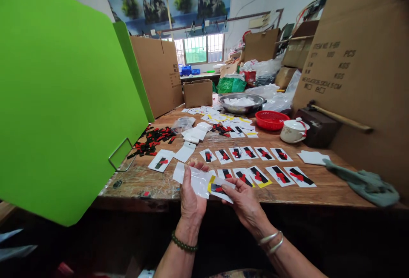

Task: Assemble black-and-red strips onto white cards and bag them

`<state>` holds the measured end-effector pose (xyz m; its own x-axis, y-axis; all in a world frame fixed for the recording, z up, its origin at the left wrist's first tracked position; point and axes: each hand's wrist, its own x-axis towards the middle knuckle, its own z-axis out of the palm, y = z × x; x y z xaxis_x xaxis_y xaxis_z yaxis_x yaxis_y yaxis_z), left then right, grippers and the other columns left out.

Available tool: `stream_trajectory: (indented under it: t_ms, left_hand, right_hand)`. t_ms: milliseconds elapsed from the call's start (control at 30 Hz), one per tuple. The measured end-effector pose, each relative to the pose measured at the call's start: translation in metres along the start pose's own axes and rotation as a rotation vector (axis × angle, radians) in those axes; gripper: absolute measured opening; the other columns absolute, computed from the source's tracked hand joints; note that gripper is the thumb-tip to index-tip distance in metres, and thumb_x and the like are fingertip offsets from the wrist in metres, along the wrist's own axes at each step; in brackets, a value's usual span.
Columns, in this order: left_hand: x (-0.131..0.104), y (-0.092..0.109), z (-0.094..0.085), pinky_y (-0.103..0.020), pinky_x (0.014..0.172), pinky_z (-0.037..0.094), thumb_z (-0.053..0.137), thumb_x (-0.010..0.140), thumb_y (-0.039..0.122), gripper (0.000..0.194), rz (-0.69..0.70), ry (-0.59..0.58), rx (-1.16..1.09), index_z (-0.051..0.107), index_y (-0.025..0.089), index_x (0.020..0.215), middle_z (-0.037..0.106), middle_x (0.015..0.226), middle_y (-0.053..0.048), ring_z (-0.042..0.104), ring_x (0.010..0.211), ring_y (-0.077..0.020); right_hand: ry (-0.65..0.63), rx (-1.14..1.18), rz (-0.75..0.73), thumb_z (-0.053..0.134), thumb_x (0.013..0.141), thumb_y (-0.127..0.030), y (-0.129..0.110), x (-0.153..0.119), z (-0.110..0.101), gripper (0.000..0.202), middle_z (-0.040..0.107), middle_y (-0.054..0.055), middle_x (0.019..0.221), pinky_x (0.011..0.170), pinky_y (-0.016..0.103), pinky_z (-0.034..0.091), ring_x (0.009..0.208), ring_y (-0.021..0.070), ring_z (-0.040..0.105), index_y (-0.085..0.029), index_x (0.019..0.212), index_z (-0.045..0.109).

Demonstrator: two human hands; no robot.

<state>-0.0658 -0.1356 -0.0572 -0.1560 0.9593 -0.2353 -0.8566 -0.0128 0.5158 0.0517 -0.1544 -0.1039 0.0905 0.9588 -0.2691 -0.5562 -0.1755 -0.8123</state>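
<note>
My left hand point(192, 188) is closed on a clear-and-white plastic bag point(198, 183), its thumb on top near the table's front edge. In my right hand point(241, 197) I pinch a white card point(228, 199) with a yellow band and a black-and-red piece on it; the card's left end meets the bag's right end. Whether it is inside the bag I cannot tell. Two rows of white cards point(264, 153) bearing black-and-red pieces lie beyond my hands. To the left rest a filled packet point(160, 160), flat white bags point(185, 152) and a heap of loose black-and-red pieces point(153, 139).
A green panel point(70, 99) with a wire handle stands at left. Further back are a steel basin point(241, 109), a red basket point(271, 127) and a lidded white pot point(293, 136). A grey-green cloth point(361, 182) lies at right by a large cardboard box point(358, 112).
</note>
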Motion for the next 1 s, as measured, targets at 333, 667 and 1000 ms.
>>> stream_trajectory:
  t_ms: [333,667,1000]
  left_hand:
    - [0.008,-0.009,-0.001,-0.034,0.081,0.053,0.058,0.089,0.035,0.020,0.052,-0.020,0.005,0.064,0.017,0.095,0.069,0.091,-0.006,0.068,0.081,-0.0181]
    - [0.019,-0.015,0.003,-0.034,0.077,0.053,0.060,0.089,0.037,0.021,0.010,-0.019,-0.004,0.062,0.017,0.094,0.069,0.092,-0.006,0.068,0.081,-0.0187]
    - [0.017,-0.021,0.010,-0.034,0.075,0.052,0.057,0.091,0.035,0.019,-0.044,-0.013,-0.017,0.061,0.017,0.089,0.070,0.084,-0.005,0.067,0.071,-0.0177]
  right_hand:
    - [0.044,0.117,-0.055,0.094,0.045,-0.037,0.006,-0.007,0.007,0.052,0.072,0.001,0.073,0.046,0.024,0.056,0.059,0.0148,0.066,-0.016,0.077,0.059]
    - [0.088,0.059,-0.162,0.091,0.047,-0.044,-0.001,-0.009,0.009,0.053,0.071,0.001,0.071,0.047,0.027,0.057,0.057,0.0149,0.064,-0.017,0.077,0.057]
    - [0.148,0.046,-0.210,0.091,0.050,-0.042,-0.010,-0.007,-0.011,0.050,0.070,0.000,0.074,0.047,0.025,0.057,0.060,0.0148,0.065,-0.017,0.079,0.059]
